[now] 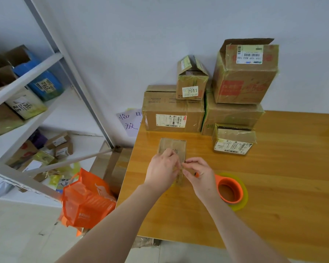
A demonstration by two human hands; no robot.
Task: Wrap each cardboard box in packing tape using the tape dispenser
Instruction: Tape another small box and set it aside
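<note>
Wooden table set against a pale wall. A small cardboard box lies flat on the table near its left edge, directly in front of the person.

Left hand: on top of the box, fingers curled, gripping its near portion. Right hand: fingers curled, fingertips pinching the box's near right edge, meeting the left hand's fingertips. Whether a tape end lies under them is too small to tell.

An orange tape dispenser carrying a yellowish roll rests on the table just beside the right wrist. A small orange part shows at the right hand's knuckles; whether that hand holds it cannot be determined.

Stacked boxes stand against the wall at the table's far side, with a lower labelled box in front of them. Left of the table are a white shelf rack holding parcels, an orange bag on the floor, and a handwritten paper sign on the wall.
</note>
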